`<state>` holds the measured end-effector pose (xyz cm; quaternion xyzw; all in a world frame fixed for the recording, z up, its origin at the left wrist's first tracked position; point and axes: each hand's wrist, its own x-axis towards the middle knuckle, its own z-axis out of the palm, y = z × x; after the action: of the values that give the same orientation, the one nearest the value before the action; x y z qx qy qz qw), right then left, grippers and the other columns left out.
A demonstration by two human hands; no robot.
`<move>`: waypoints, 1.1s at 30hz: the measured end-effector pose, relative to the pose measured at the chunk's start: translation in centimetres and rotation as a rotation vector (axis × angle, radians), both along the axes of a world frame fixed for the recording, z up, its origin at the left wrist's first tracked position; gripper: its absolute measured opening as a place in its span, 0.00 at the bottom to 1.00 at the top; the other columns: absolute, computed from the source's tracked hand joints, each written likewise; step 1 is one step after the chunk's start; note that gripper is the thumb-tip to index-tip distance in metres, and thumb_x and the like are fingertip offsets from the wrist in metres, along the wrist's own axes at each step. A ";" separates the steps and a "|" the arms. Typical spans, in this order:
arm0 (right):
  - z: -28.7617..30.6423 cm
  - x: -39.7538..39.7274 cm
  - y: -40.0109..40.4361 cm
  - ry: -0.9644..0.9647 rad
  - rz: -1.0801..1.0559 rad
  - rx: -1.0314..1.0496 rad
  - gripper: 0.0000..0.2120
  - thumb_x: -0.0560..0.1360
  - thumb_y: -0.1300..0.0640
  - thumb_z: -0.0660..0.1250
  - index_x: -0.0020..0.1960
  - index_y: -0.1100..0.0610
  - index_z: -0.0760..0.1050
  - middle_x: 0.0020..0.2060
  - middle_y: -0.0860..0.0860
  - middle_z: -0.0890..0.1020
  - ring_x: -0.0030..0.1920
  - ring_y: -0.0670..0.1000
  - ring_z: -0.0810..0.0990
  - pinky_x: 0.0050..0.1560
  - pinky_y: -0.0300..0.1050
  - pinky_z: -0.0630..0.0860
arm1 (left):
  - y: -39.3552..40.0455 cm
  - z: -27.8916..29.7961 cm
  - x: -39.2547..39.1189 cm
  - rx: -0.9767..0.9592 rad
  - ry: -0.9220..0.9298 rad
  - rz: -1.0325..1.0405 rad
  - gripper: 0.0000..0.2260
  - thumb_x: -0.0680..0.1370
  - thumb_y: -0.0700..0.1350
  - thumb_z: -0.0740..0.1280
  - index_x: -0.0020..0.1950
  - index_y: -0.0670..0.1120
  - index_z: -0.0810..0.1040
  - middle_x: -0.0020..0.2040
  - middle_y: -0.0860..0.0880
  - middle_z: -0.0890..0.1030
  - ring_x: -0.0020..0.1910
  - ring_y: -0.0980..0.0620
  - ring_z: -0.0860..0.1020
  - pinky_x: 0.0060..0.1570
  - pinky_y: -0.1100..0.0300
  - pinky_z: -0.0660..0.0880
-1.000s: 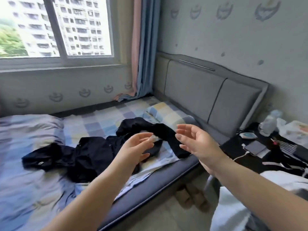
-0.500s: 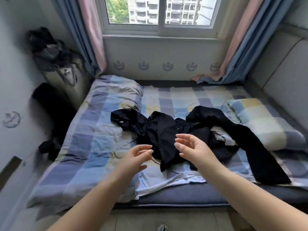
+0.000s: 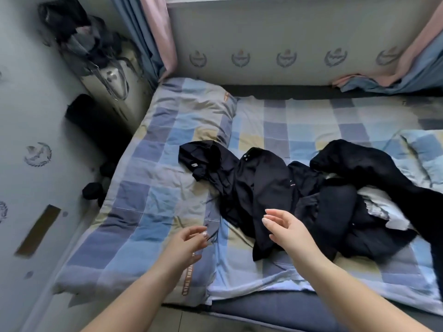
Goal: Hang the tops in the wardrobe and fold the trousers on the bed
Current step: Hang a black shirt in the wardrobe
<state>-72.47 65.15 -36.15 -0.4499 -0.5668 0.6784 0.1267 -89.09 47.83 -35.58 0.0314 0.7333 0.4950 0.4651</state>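
A heap of dark clothes lies across the middle of the bed. A dark navy top with a small chest logo is spread at the left of the heap. Black trousers are draped to the right, over a pillow. My right hand hovers just above the near edge of the navy top, fingers loosely extended, holding nothing. Over the checked quilt, left of the clothes, my left hand hangs with relaxed fingers and is empty.
A checked pillow sits at the right. Against the left wall stands a piece of furniture piled with dark clothes and bags. Pink and blue curtains hang at the window wall behind the bed.
The view has swung left and tilted down from the headboard and bedside table onto the bed. Both hands have come lower and closer to the dark clothes, still empty.
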 end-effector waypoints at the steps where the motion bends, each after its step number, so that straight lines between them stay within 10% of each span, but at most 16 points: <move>1: -0.9 -0.3 0.7 -0.019 0.001 -0.009 0.10 0.74 0.54 0.70 0.54 0.45 0.76 0.53 0.44 0.81 0.54 0.40 0.78 0.60 0.47 0.76 | 0.8 -0.9 -0.6 -0.015 -0.009 0.012 0.06 0.79 0.43 0.65 0.55 0.48 0.78 0.55 0.46 0.82 0.53 0.51 0.80 0.52 0.56 0.74; 15: -22.3 -16.2 7.6 -0.194 0.099 0.043 0.12 0.75 0.53 0.69 0.58 0.48 0.75 0.50 0.40 0.79 0.49 0.35 0.77 0.40 0.27 0.69 | 11.3 -22.3 -16.5 -0.130 -0.029 0.023 0.04 0.79 0.45 0.66 0.53 0.50 0.77 0.55 0.50 0.82 0.53 0.55 0.80 0.55 0.55 0.74; 33: -39.0 -35.2 12.5 -0.404 0.293 0.570 0.29 0.75 0.52 0.68 0.74 0.47 0.62 0.70 0.48 0.66 0.70 0.47 0.65 0.68 0.42 0.62 | 22.1 -39.1 -32.8 0.053 0.283 -0.053 0.26 0.77 0.42 0.69 0.73 0.47 0.67 0.67 0.49 0.73 0.63 0.55 0.73 0.64 0.61 0.69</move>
<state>-107.63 77.63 -75.13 -0.4353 -0.8048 0.4019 0.0340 -121.85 69.93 -74.68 0.1325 0.7771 0.4924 0.3688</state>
